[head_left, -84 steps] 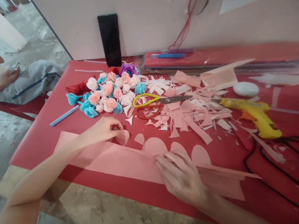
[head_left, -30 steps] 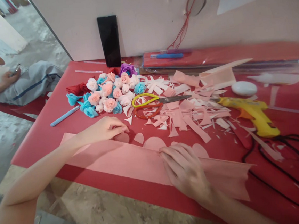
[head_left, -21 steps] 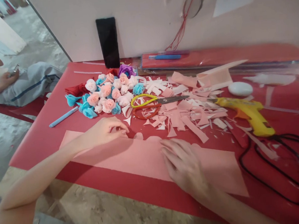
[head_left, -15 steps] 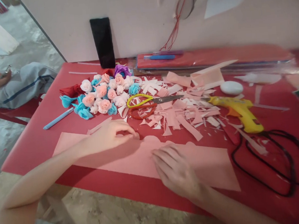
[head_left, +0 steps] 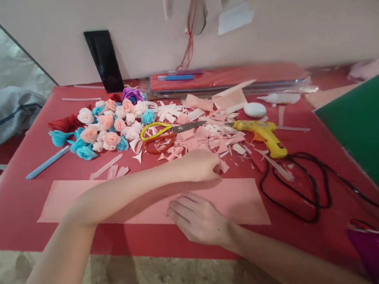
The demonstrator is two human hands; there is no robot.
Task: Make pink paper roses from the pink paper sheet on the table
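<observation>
A long strip of pink crepe paper (head_left: 237,199) lies across the front of the red table. My left hand (head_left: 203,165) is curled closed at the strip's far edge, and its forearm crosses over the paper. Its fingertips point away from me, so what they pinch, if anything, is hidden. Flat on the strip, nearer to me, rests my right hand (head_left: 196,218) with its fingers stretched out. Just beyond my left hand spread pink and white paper scraps (head_left: 196,139). Scissors (head_left: 172,132) with one yellow and one red handle lie on the scraps.
Paper roses (head_left: 108,127) and a blue pen (head_left: 47,162) are at left. A phone (head_left: 104,61) leans on the wall. At right are a yellow glue gun (head_left: 265,135), its black cord (head_left: 313,193), a white oval object (head_left: 255,109) and a green sheet (head_left: 367,122).
My left hand has moved right along the strip's far edge. My right hand stays on the paper. The view has shifted right, bringing in more of the green sheet.
</observation>
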